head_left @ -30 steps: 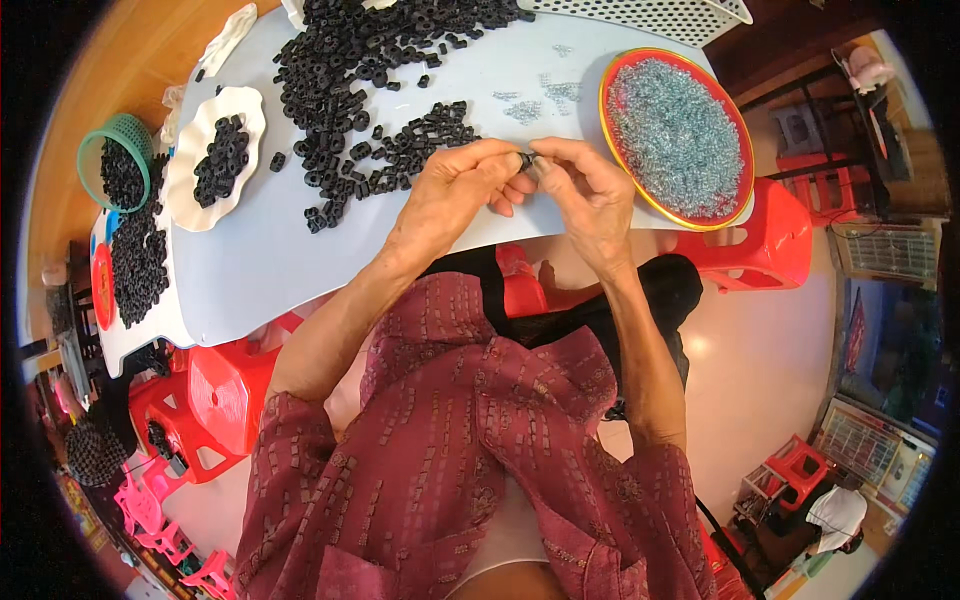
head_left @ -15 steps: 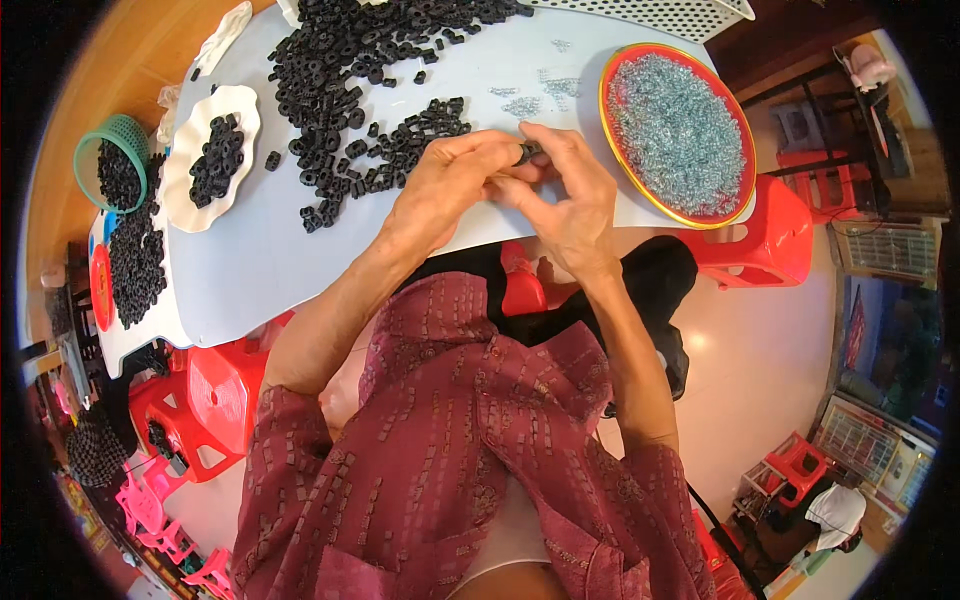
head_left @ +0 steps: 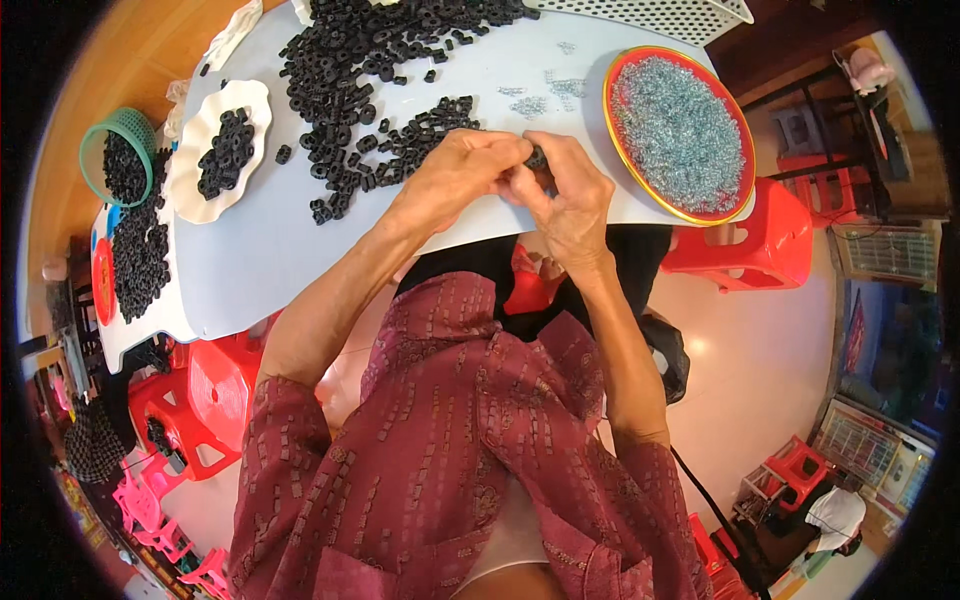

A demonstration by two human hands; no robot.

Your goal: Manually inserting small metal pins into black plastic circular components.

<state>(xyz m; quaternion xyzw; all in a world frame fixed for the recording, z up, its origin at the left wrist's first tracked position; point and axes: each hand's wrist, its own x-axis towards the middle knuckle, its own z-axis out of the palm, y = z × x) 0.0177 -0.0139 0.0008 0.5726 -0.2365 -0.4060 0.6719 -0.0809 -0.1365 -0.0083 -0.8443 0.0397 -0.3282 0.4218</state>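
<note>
Over the near edge of the pale table (head_left: 250,270), my two hands meet at the fingertips. My left hand (head_left: 450,185) is closed, its thumb and fingers pinched against the piece between the hands. That piece is a small black ribbed part (head_left: 538,158), mostly covered by fingers. My right hand (head_left: 575,205) grips it from the other side, thumb and forefinger curled round. Just beyond my left hand lie loose black ribbed parts (head_left: 325,120) of the same look. To the right of my right hand, small shiny bluish-clear pieces (head_left: 680,135) fill a red gold-rimmed plate (head_left: 609,125).
A white scalloped plate (head_left: 190,205) bears more black parts, beside a tipped green basket (head_left: 146,165). Small clear pieces (head_left: 570,87) lie beyond my hands. A white perforated basket (head_left: 650,18) stands at the far edge. Red plastic stools (head_left: 745,245) flank the table.
My hands stay together at nearly the same spot, with the fingers shifted around the black part. The table appears slightly farther right in view.
</note>
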